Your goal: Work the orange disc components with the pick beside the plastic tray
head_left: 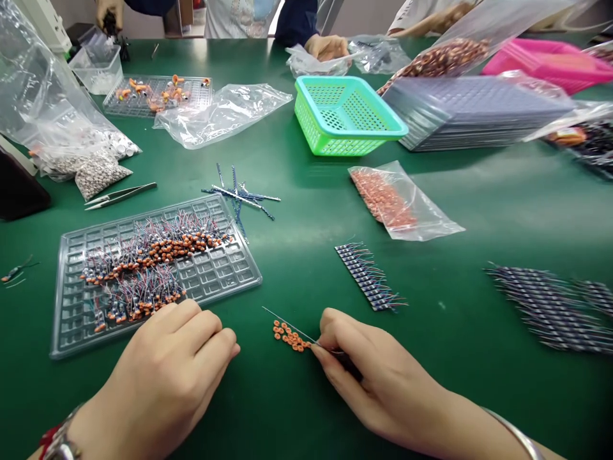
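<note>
My left hand (167,367) is closed, knuckles up, beside the near right edge of a clear compartment tray (234,265). Its curled fingertips are turned down, and whatever they may hold is hidden. In the tray stand rows of small wired parts (158,249) with orange ends. Between thumb and fingers, my right hand (368,374) pinches a thin needle-like metal rod (287,324), its free end pointing up and left. Right beside the rod lies a loose cluster of small orange rings (290,337) on the green table (297,268).
A strip of wired parts (368,278) and a bag of orange rings (387,198) lie beyond my right hand. More strips (550,310) lie right. Tweezers (119,196), blue-white strips (239,195) and a green basket (352,137) are farther back. Another person's hand (328,48) touches plastic bags.
</note>
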### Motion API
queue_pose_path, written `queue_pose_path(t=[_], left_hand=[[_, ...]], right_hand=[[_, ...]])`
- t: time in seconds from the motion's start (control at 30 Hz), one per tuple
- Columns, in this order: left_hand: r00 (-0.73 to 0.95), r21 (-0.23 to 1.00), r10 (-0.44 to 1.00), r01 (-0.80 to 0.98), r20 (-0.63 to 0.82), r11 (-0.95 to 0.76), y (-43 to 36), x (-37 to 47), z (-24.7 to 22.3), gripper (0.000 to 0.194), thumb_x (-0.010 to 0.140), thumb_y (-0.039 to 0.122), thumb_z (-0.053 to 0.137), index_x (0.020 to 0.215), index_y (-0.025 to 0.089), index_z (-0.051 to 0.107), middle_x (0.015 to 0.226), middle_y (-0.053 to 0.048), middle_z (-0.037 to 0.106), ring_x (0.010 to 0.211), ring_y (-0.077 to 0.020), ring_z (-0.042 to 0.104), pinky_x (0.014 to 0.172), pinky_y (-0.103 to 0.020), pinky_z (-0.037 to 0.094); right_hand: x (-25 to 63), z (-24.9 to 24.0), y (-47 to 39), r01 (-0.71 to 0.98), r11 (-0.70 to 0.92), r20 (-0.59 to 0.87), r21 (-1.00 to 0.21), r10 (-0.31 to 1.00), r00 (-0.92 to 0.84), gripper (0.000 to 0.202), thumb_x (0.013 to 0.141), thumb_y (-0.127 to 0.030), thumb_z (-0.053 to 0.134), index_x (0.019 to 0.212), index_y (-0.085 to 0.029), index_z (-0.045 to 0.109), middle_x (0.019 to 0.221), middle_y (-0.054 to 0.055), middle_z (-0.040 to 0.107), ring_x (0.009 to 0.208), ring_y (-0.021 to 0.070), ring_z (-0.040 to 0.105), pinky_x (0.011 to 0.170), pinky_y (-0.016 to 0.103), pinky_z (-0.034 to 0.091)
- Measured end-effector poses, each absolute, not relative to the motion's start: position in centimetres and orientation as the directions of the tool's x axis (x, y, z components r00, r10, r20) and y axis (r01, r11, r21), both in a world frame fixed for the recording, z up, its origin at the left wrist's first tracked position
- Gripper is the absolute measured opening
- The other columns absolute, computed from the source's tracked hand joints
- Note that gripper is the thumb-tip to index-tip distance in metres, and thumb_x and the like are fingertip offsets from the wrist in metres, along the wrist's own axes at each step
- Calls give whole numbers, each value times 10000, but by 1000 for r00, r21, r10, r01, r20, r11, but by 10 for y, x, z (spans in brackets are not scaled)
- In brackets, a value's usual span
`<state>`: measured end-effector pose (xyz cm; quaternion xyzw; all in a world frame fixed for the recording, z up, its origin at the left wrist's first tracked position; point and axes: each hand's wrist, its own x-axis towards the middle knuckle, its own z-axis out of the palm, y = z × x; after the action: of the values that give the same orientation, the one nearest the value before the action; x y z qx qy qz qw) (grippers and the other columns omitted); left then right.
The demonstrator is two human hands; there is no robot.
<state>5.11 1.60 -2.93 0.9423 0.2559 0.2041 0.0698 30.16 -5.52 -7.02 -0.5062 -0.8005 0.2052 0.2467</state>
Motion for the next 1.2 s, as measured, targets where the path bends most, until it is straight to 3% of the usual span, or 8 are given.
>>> queue_pose_path(t=[0.43,0.6,0.73,0.9,1.07,1.2], left_hand=[[771,266,540,473,336,-840,16,53,-27,112,898,126,553,856,145,655,738,-24,611,686,-151,484,620,-316,423],[753,317,562,470,342,-824,12,52,-29,116,904,131,541,863,160,645,742,-20,612,682,-146,497,629,-305,435],[717,495,631,449,297,-744,-1,57,-32,101,920,195,539,945,170,634,802,-23,634,708,-136,552,626,-274,472],[720,671,666,399,193,-626,-16,65,-29,153,931,279,538,986,175,637,851,-20,677,750,-122,613,677,-240,521],[735,681,661,407,152,-609,-18,66,-30,109,910,208,547,887,177,649,773,-9,671,724,-112,610,678,-218,511],[753,645,642,422,141,-637,-18,63,-27,119,898,185,545,857,175,656,728,-8,643,680,-115,590,633,-220,489]], right_hand=[[297,-62,-47,742,420,99,-523,895,-436,229,922,-80,371,784,-260,340,683,-18,451,529,160,433,474,260,364],[301,-61,-50,714,328,88,-618,932,-352,222,941,-120,395,765,-253,369,661,-27,457,521,151,428,474,255,377],[295,-48,-52,591,185,63,-785,973,-221,213,969,-195,447,763,-246,436,662,-30,477,555,143,470,492,234,431],[273,-38,-56,411,194,120,-891,973,-200,105,939,-309,573,865,-246,611,735,9,642,635,163,611,566,225,542],[261,-45,-57,246,24,-13,-969,989,-150,293,880,-528,616,830,-246,678,738,33,668,672,192,648,607,257,581],[265,-47,-56,23,-233,-228,-972,921,-316,363,814,-597,662,769,-236,673,638,-4,586,549,145,566,487,231,526]])
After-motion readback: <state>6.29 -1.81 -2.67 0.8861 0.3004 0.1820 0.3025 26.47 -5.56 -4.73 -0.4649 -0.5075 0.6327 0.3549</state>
